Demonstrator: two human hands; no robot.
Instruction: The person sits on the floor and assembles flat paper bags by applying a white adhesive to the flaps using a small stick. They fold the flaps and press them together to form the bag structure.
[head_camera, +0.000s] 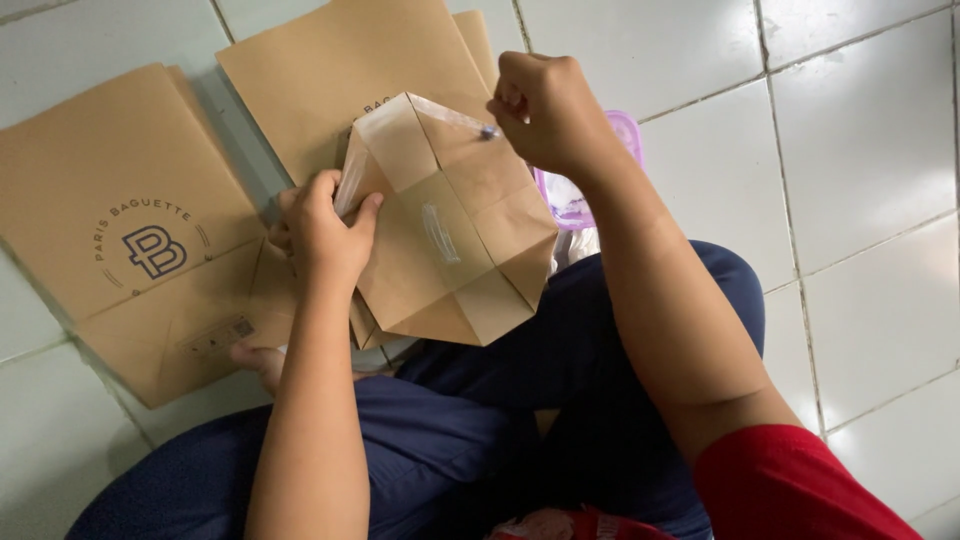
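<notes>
A: Step in hand, as I read it: gluing the folded bottom of the brown kraft-paper bag (450, 225). The bag is held up over the lap, bottom panel facing the camera, flaps creased into a diamond, with a pale smear on the middle panel.

B: Where does it sit in the scene?

A: Centre, above the dark blue trousers (560, 400), nearer than the flat stacks on the floor.

B: Left hand?

A: The left hand (322, 232) clamps the bag's left edge, thumb on the front face, fingers curled behind. Closed on the paper.

B: Right?

A: The right hand (545, 110) is bunched into a near fist at the far flap, pinching a small slim applicator with a bluish tip (489, 130). Tip touches the top flap's edge. Brush or glue stick, I cannot tell; it is mostly hidden.

B: Next move calls for what?

A: My judgement: a steady bag, an even line along the flap, then pressing it down onto the smeared panel.

B: Surroundings?

A: Flat printed brown paper bags (130, 220) left and far on the pale tiled floor (860, 160); a clear tub with a purple rim (625, 135) just behind the right wrist.
</notes>
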